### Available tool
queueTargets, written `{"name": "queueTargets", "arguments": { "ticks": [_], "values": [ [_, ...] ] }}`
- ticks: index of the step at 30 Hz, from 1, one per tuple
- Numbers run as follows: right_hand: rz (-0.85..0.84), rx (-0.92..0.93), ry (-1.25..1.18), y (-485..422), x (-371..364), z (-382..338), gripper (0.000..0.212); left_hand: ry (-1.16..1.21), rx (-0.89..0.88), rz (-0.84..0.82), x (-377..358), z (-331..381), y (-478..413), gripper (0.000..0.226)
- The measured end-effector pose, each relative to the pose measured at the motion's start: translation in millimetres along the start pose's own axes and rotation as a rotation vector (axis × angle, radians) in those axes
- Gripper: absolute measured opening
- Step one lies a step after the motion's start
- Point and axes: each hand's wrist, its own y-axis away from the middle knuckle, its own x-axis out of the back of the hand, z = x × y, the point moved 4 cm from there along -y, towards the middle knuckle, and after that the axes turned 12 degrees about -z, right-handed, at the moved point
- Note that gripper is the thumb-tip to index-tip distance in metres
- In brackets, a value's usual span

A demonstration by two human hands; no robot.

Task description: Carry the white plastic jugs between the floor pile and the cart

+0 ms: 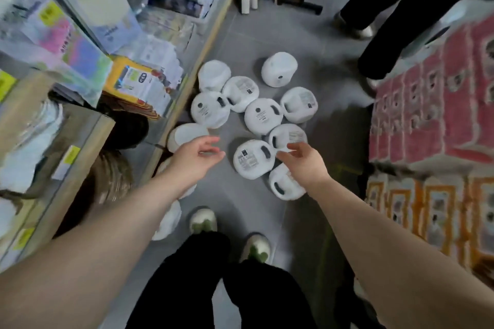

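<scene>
1. A grey floor (267,35) is seen beneath both hands, running ahead of them as a narrow aisle.
2. To the right of the right hand, stacked red packs (427,93) are piled above orange packs (427,216); the print on them is too blurred to be read.
3. To the left of the left hand, a shelf (187,80) is crowded with paper goods, among them a yellow packet (133,80).
4. Beyond both hands, the dark trouser legs of a second person (401,21) are seen standing on the floor.
5. Below the hands, the wearer's own black trousers and white shoes (203,220) are visible.
6. A cluster of white round packs (263,116) lies on the floor just ahead of and between the hands, most of them touching one another.
7. The left hand (193,153) is held out with fingers loosely spread and nothing gripped; a white pack at the shelf foot (184,133) lies just beyond it.
8. The right hand (302,159) is likewise relaxed and empty, its fingertips (280,155) just beside, possibly touching, the nearest white pack (252,159).
</scene>
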Motion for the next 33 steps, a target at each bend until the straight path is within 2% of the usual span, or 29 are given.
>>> {"name": "queueTargets", "arguments": {
  "ticks": [7, 10, 15, 18, 20, 23, 26, 30, 33],
  "values": [
    [-0.011, -0.036, -0.060, -181, -44, 96, 0.052, -0.048, 0.082, 0.011, -39, -115, -184, 0.033],
    [-0.040, 0.002, -0.082, -257, -73, 138, 0.055, -0.057, 0.115, 0.027, -56, -175, -252, 0.034],
    [-0.108, 0.062, 0.020, -358, -116, 189, 0.079, -0.022, 0.157, 0.026, -82, -265, -340, 0.040],
    [-0.080, 0.143, 0.290, -399, -136, 203, 0.096, 0.035, 0.208, -0.005, -95, -306, -380, 0.051],
    [-0.087, 0.180, 0.333, -415, -142, 209, 0.108, 0.154, 0.287, -0.069, -106, -328, -397, 0.055],
    [-0.161, 0.169, 0.293, -432, -141, 217, 0.125, 0.278, 0.367, -0.185, -120, -342, -405, 0.048],
    [-0.225, 0.129, 0.240, -443, -137, 219, 0.135, 0.351, 0.337, -0.229, -128, -344, -409, 0.043],
    [-0.224, 0.133, 0.170, -443, -133, 218, 0.136, 0.368, 0.283, -0.202, -129, -336, -405, 0.041],
    [-0.209, 0.193, 0.082, -425, -129, 209, 0.136, 0.396, 0.228, -0.129, -120, -320, -392, 0.055]
  ]
}}
